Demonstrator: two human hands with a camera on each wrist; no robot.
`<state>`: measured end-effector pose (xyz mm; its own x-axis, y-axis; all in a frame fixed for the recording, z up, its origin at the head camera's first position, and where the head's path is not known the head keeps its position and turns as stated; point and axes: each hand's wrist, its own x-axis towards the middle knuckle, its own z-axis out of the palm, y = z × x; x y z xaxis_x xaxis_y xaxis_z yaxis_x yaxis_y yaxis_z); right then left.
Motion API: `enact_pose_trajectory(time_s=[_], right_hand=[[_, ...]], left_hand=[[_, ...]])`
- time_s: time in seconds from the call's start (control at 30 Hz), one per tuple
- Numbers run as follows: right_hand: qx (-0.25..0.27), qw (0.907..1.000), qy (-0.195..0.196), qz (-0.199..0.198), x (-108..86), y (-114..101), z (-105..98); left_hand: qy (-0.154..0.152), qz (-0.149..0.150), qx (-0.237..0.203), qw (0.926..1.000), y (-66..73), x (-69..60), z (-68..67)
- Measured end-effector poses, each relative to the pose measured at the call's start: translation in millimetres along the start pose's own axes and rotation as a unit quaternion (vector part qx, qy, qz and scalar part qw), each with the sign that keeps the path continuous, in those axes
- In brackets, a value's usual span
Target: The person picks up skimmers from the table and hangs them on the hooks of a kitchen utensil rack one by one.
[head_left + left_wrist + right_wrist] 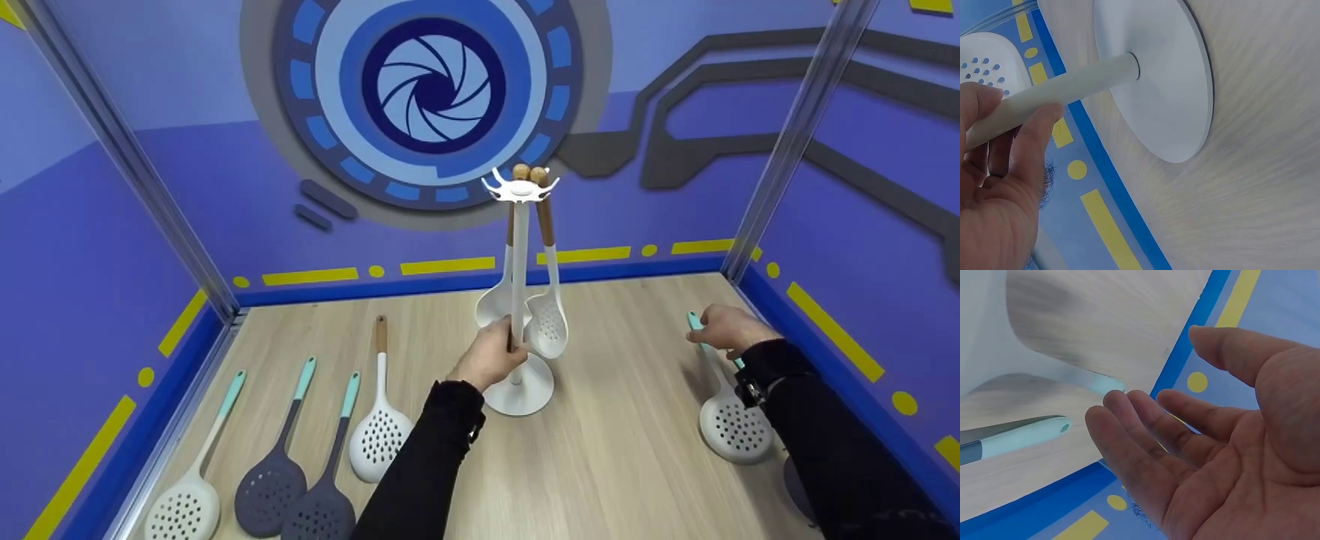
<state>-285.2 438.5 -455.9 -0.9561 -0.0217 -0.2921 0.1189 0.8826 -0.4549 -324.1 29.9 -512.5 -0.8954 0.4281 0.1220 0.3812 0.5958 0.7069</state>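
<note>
My left hand [489, 358] grips the pole of a white utensil stand [517, 405] just above its round base. In the left wrist view the thumb and fingers curl round the pole [1089, 79]. From the stand's hooked top hang a white ladle [491, 306] and a white slotted spoon [550, 330], both with wooden handles. On the right, my right hand [729, 330] is over the mint handle of a white skimmer [736, 429]. In the right wrist view its fingers are spread, thumb apart, with the mint handle end [1103, 382] just past the fingertips.
At the left lie a white skimmer [182, 514], two dark skimmers [270, 495] with mint handles, and a white skimmer [381, 442] with a wooden handle. Another dark utensil [796, 487] is partly hidden under my right sleeve. Printed panels [847, 247] wall the table.
</note>
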Motion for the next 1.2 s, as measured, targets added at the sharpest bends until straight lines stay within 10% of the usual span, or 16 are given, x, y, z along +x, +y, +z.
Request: enact_pose_trajectory(time_s=[1.2], right_hand=[[0.016, 0.9969, -0.060, 0.048, 1.5, 28.7, 21.9]], left_hand=[[0.007, -0.017, -0.019, 0.9996, 0.5, 0.7, 2.2]])
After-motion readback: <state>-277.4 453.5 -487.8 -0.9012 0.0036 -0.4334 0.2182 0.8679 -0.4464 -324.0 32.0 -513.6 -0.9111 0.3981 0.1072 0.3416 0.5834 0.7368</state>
